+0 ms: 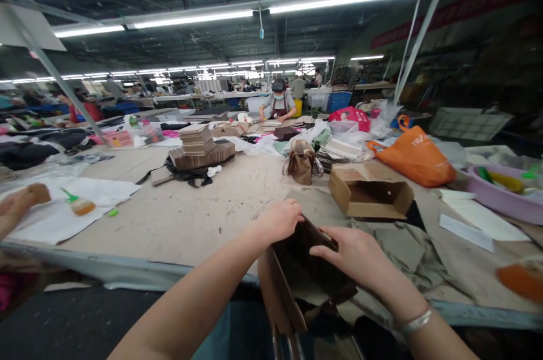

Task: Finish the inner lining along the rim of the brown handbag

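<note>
Bag (307,275) of brown material is gaping between five and six o'clock over the surface's (237,201) near edge, left hand (280,221) is pinching its rim at eleven o'clock, right hand (356,251) is grasping it at two, cardboard box (343,196) is lying beyond at one.
</note>
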The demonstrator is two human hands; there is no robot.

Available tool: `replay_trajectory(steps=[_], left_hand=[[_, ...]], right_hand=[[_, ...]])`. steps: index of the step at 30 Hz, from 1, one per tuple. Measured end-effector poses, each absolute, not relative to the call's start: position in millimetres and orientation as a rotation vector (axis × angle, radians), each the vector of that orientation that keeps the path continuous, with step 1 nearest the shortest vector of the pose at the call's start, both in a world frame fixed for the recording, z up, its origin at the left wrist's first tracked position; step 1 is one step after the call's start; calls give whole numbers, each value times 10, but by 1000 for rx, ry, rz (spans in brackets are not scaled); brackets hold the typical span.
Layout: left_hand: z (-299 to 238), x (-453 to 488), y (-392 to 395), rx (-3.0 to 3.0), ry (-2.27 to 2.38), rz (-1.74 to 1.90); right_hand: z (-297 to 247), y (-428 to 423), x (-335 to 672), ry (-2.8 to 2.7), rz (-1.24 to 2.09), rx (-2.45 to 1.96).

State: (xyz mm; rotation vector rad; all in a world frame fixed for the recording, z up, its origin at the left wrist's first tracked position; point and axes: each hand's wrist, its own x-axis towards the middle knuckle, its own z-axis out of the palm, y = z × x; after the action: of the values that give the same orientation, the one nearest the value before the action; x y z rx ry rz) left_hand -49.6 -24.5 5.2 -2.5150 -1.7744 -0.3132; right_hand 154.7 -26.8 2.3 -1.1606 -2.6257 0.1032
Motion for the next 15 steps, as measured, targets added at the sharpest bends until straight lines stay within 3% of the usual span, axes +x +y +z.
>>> replay_trajectory(steps=[15], left_hand=[[61,-707,-354,-2602,-1957,-571]], right_hand=[[-22,30,1170,-2716,-115,-1139]])
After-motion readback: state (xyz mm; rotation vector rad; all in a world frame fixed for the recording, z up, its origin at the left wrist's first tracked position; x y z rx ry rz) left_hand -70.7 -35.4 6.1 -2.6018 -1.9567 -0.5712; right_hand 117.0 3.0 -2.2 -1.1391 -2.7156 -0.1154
